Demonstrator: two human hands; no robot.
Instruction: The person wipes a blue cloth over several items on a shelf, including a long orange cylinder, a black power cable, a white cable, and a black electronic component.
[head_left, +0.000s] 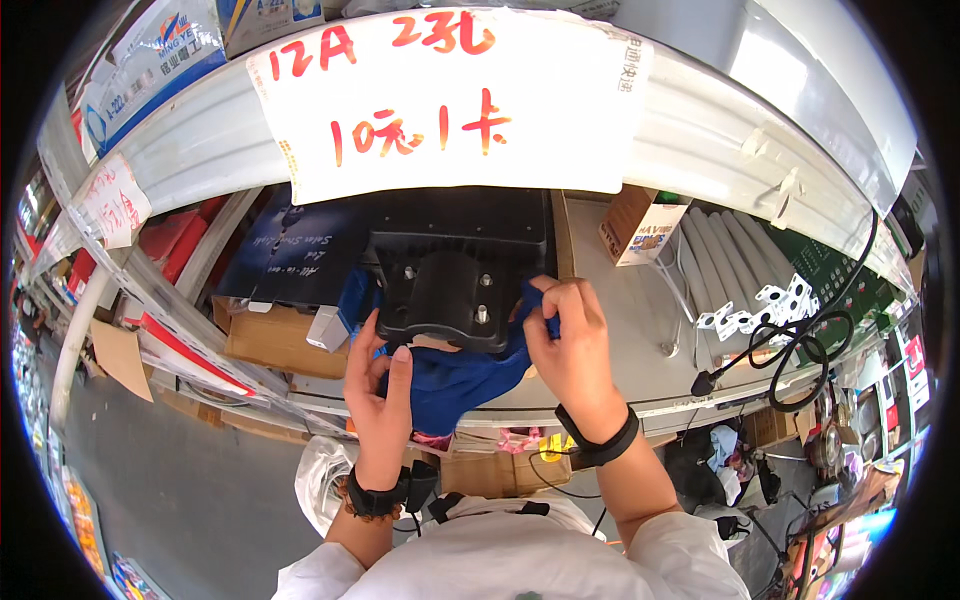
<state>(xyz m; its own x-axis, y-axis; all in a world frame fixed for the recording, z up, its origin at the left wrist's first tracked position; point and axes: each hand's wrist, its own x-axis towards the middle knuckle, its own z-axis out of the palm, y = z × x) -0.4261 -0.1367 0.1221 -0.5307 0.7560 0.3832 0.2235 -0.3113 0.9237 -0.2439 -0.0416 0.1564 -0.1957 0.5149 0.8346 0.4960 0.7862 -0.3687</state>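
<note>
A black solar street light (450, 289) with metal bolts on its mount rests on the shelf before me. Under its near end and along its right side lies a blue cloth (465, 382). My right hand (570, 322) pinches a fold of that cloth beside the light's right edge. At the lower left corner of the light is my left hand (379, 382), its fingers touching the housing and its thumb apart. Whether it bears any of the light's weight cannot be told. A dark printed box (289, 251) stands to the left.
A metal shelf (630, 375) carries a small carton (641, 229), several grey tubes (731, 255) with white brackets and a green board (847, 281). A black cable (814, 367) hangs over the right edge. Above is a shelf beam (712, 97) with a handwritten sign (450, 97).
</note>
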